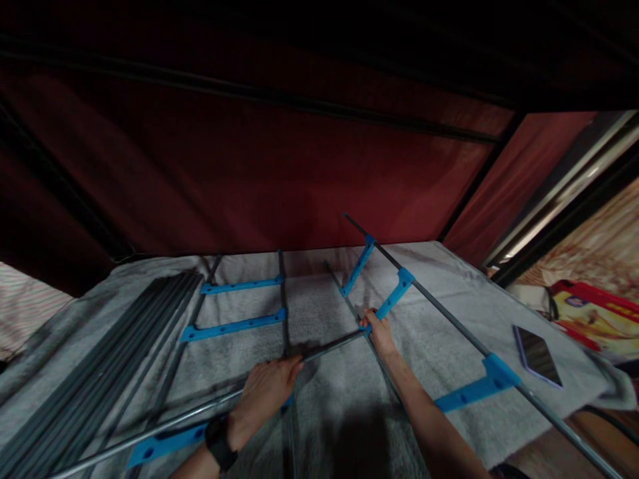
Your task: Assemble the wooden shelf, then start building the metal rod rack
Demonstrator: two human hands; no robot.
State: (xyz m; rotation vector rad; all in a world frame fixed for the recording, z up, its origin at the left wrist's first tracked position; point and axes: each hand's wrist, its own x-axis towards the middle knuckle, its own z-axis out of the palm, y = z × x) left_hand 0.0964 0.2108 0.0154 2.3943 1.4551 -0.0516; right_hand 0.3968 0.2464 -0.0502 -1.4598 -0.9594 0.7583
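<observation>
My left hand (267, 389) is closed around a long grey metal tube (333, 346) that slants up to the right over the cloth. The tube's far end meets a blue plastic bracket (394, 299) at its lower corner. My right hand (378, 331) grips that corner, its fingers covering part of the joint. The bracket belongs to a raised frame, joined to an upper tube (439, 306) along with other blue brackets, one farther back (358, 267) and one nearer (474, 389). Left of it lies a second frame of tubes with blue crosspieces (234, 327).
A bundle of loose grey tubes (110, 359) lies at the left on the grey cloth (319, 299). A phone (538, 356) rests at the right edge, near a red and yellow package (596, 313). Behind stands a dark red panel (279, 173) with black bars.
</observation>
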